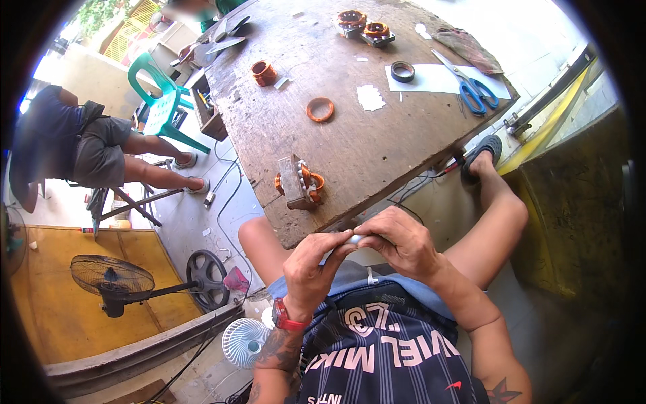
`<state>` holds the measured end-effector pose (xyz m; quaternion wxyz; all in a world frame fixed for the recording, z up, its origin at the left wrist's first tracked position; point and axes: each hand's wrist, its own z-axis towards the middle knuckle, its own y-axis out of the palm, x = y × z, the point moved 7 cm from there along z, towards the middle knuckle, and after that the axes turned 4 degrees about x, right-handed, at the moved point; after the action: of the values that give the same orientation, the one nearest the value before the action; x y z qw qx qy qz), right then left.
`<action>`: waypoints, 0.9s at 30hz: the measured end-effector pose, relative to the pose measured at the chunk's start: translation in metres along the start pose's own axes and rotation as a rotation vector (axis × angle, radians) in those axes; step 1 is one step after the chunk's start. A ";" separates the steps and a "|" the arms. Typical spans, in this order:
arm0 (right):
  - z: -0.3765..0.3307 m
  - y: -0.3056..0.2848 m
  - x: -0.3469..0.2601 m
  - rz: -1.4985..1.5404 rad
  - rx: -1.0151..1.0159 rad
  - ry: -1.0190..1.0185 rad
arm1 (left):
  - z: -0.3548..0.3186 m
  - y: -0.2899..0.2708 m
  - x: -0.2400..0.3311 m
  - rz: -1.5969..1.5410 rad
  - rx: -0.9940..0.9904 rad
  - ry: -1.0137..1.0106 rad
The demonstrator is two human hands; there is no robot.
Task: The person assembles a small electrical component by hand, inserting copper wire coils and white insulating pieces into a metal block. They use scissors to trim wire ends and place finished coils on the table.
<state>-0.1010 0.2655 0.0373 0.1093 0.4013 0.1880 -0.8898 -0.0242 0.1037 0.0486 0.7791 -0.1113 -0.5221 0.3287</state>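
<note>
My left hand [313,266] and my right hand [404,246] meet over my lap, just off the table's near edge. Their fingertips pinch a small pale piece [355,239] between them; it looks like folded paper, but the fingers cover most of it. Closest to my hands on the table is a motor stator [296,183] with orange copper windings, standing on edge. Beyond it lie a copper wire ring [319,110] and a thicker copper coil [264,73]. White paper pieces [370,97] are grouped to the right of the ring.
Blue-handled scissors [474,94] and a black tape roll [402,71] rest on white paper [437,82]. Two wound stators [377,34] stand farther back on the wooden table [363,151]. A person [87,138], a green chair [158,101] and a fan [114,277] are at left.
</note>
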 end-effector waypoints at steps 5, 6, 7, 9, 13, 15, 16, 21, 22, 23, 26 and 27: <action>-0.002 0.008 0.002 -0.022 -0.044 0.007 | -0.007 0.003 0.004 0.027 0.058 0.026; -0.003 0.010 0.002 -0.031 -0.045 0.003 | -0.009 0.004 0.003 0.029 0.063 0.006; -0.004 0.012 0.002 -0.038 -0.049 0.000 | -0.012 0.004 -0.001 0.040 0.064 -0.040; -0.005 0.013 0.005 0.047 -0.047 0.041 | -0.022 0.006 -0.020 -0.297 0.068 -0.338; -0.006 0.017 0.003 0.109 -0.059 0.021 | -0.033 0.008 -0.026 -0.513 0.056 -0.389; -0.004 0.018 -0.002 0.086 -0.080 -0.028 | -0.041 0.007 -0.029 -0.645 0.125 -0.500; -0.002 0.017 -0.004 0.073 -0.090 -0.053 | -0.043 0.007 -0.032 -0.701 0.161 -0.580; 0.021 -0.013 -0.003 -0.015 0.075 -0.077 | -0.007 -0.057 -0.046 -0.406 0.397 -0.436; 0.026 -0.023 0.005 -0.078 0.160 0.013 | 0.010 -0.070 -0.059 -0.203 0.403 -0.405; 0.031 -0.026 0.011 -0.049 0.178 0.066 | 0.028 -0.078 -0.074 0.000 0.409 -0.370; 0.040 -0.029 0.028 -0.040 0.184 0.207 | 0.075 -0.064 -0.119 0.168 0.220 -0.262; 0.042 -0.029 0.029 -0.042 0.188 0.186 | 0.084 -0.057 -0.127 0.261 0.163 -0.213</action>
<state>-0.1582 0.2731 0.0482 0.0349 0.4863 0.1215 -0.8646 -0.1069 -0.0333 0.0202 0.6767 -0.0793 -0.5544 0.4779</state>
